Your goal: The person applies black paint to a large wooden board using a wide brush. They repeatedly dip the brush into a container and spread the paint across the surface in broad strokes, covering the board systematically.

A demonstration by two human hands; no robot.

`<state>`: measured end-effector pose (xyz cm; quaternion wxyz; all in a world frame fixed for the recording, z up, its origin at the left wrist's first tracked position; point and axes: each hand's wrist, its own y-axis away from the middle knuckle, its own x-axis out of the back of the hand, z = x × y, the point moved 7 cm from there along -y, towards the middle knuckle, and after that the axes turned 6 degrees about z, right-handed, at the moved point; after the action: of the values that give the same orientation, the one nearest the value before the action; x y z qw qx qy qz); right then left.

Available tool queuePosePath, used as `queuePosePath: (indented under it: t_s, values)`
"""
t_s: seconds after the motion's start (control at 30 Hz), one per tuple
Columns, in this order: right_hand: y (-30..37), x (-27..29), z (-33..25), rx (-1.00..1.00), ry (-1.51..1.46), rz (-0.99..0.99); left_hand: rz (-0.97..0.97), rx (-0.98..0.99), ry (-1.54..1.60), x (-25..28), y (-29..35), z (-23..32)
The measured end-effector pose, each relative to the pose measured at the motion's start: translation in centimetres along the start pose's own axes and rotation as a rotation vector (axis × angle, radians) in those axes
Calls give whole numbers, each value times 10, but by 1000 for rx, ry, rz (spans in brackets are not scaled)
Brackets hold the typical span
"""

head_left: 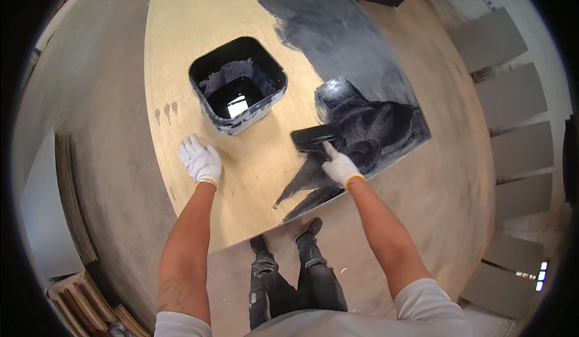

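Spreading looks partway: black coating (386, 126) covers much of the right of the wooden panel (241, 216), its left bare. The right hand (341, 168) grips a black spreader (313, 137) at the boundary; the left hand (200, 160) lies flat, empty.

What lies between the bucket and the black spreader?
Only bare, pale board lies between the bucket and the black spreader, in the head view.
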<state>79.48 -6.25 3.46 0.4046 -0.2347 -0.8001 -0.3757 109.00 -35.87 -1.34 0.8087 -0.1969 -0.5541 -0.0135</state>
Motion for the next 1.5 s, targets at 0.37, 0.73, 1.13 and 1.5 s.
queuePosePath:
  t_s: [0.37,0.73,1.13,1.5]
  values:
    - [33,13,49,-63,152,-26,21,125,-230,-18,2,18]
    - [-25,33,-25,77,320,-352,-24,181,-156,-21,-1,9]
    - [-85,41,-56,94,240,-343,-120,413,-74,-6,-5,17]
    - [-109,37,-78,183,221,-291,-183,311,-190,-15,-6,18]
